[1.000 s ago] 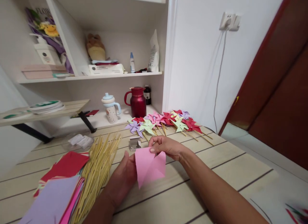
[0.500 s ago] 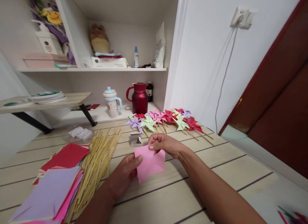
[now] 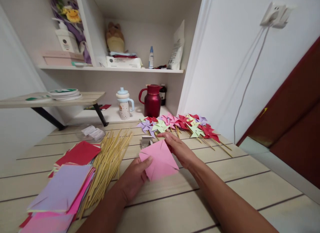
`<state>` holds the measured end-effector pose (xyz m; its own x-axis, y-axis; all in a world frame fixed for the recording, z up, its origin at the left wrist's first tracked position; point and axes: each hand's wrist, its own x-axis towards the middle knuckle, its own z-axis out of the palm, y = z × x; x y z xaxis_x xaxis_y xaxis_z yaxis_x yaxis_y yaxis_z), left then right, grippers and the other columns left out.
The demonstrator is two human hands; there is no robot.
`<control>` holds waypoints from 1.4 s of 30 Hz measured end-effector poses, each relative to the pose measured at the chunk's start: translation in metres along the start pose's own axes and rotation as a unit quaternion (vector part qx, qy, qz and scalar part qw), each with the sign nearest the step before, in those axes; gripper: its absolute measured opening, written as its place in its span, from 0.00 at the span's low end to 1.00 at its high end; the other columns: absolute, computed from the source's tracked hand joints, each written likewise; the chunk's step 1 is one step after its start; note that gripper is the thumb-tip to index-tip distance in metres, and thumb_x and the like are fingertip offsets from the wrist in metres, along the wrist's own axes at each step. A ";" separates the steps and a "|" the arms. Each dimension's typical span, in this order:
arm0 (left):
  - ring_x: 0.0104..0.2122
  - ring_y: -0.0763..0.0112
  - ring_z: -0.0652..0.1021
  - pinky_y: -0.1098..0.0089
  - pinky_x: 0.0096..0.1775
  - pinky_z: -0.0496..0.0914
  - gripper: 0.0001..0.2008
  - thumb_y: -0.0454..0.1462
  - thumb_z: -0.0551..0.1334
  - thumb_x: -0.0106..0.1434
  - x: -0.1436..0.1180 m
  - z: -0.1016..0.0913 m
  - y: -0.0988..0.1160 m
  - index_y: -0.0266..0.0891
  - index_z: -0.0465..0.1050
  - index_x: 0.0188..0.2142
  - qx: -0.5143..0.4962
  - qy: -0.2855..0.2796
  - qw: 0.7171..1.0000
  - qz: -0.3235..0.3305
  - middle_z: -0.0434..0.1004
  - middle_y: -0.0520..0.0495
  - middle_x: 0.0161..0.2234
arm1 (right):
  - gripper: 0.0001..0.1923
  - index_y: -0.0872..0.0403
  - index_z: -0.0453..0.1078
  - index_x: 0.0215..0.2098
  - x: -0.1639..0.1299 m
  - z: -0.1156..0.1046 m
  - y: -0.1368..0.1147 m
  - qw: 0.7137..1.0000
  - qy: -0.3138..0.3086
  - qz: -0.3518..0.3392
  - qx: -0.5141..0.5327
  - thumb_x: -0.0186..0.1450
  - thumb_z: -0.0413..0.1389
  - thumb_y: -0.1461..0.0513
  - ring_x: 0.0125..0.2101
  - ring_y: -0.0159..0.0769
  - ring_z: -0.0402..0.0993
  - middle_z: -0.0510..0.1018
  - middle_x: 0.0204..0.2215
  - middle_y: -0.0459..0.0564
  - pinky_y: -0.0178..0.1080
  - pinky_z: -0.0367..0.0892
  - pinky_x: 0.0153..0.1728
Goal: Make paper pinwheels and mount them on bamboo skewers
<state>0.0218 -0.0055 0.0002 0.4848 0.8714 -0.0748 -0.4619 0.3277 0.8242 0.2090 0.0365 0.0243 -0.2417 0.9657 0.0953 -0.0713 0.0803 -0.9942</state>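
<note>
1. The left hand [image 3: 135, 176] grips the near left edge of a pink paper [image 3: 160, 161], thumb on top and fingers underneath, closed on the sheet.
2. The right hand [image 3: 180, 149] lies behind the paper's far right edge; its fingers are partly hidden by the sheet, so I cannot tell whether they pinch it or only touch it.
3. The paper is folded or cut along its diagonals and sits low over the table [image 3: 237, 179], between the two hands.
4. Just beyond the paper stands a small open box [image 3: 146, 141].
5. Left of the hands lies a bundle of sticks [image 3: 107, 166], fanned out towards the far side.
6. Further left is a stack of coloured sheets [image 3: 62, 189], purple and pink on top, red behind.
7. Finished pinwheels [image 3: 180, 123] lie in a row at the far edge of the table, their sticks pointing to the right.
8. Behind them, on a lower ledge, stand a red jug [image 3: 152, 101] and a cup [image 3: 124, 104].
</note>
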 end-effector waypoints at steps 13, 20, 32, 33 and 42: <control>0.54 0.61 0.76 0.59 0.60 0.65 0.28 0.31 0.59 0.66 -0.001 0.005 0.029 0.40 0.58 0.65 -0.208 0.114 0.955 0.176 0.77 0.39 0.53 | 0.30 0.41 0.50 0.67 -0.008 0.014 0.015 0.945 -0.020 -0.259 -0.198 0.69 0.53 0.57 0.39 0.39 0.70 0.70 0.41 0.49 0.42 0.69 0.40; 0.54 0.60 0.75 0.57 0.60 0.64 0.28 0.32 0.59 0.67 -0.001 0.005 0.028 0.40 0.58 0.65 -0.230 0.094 0.953 0.175 0.77 0.39 0.54 | 0.28 0.41 0.60 0.62 -0.011 0.025 0.016 0.880 -0.030 -0.340 -0.331 0.66 0.52 0.68 0.30 0.35 0.67 0.69 0.31 0.46 0.38 0.66 0.33; 0.56 0.59 0.73 0.57 0.60 0.64 0.29 0.35 0.57 0.68 0.001 0.005 0.020 0.42 0.54 0.67 -0.245 0.034 0.958 0.141 0.75 0.40 0.56 | 0.12 0.47 0.77 0.41 -0.013 0.031 0.012 0.888 0.019 -0.348 -0.299 0.64 0.56 0.68 0.30 0.36 0.68 0.70 0.28 0.47 0.36 0.63 0.28; 0.57 0.59 0.73 0.57 0.60 0.64 0.28 0.35 0.57 0.68 0.001 0.006 0.019 0.43 0.55 0.67 -0.245 0.030 0.958 0.142 0.75 0.40 0.56 | 0.10 0.48 0.77 0.40 -0.013 0.030 0.012 0.891 0.026 -0.346 -0.294 0.64 0.57 0.67 0.29 0.36 0.68 0.70 0.28 0.47 0.36 0.63 0.28; 0.57 0.58 0.72 0.58 0.60 0.64 0.27 0.35 0.58 0.68 0.000 0.015 0.019 0.41 0.59 0.65 -0.212 0.031 0.969 0.120 0.75 0.38 0.55 | 0.03 0.48 0.78 0.33 -0.013 0.031 0.006 0.911 0.065 -0.320 -0.252 0.64 0.61 0.61 0.31 0.38 0.71 0.78 0.28 0.47 0.39 0.65 0.33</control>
<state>0.0241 -0.0053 0.0240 0.2863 0.9571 0.0454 -0.8256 0.2224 0.5186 0.1817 0.0165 0.0186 -0.1876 0.6990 0.6900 0.3046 0.7093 -0.6357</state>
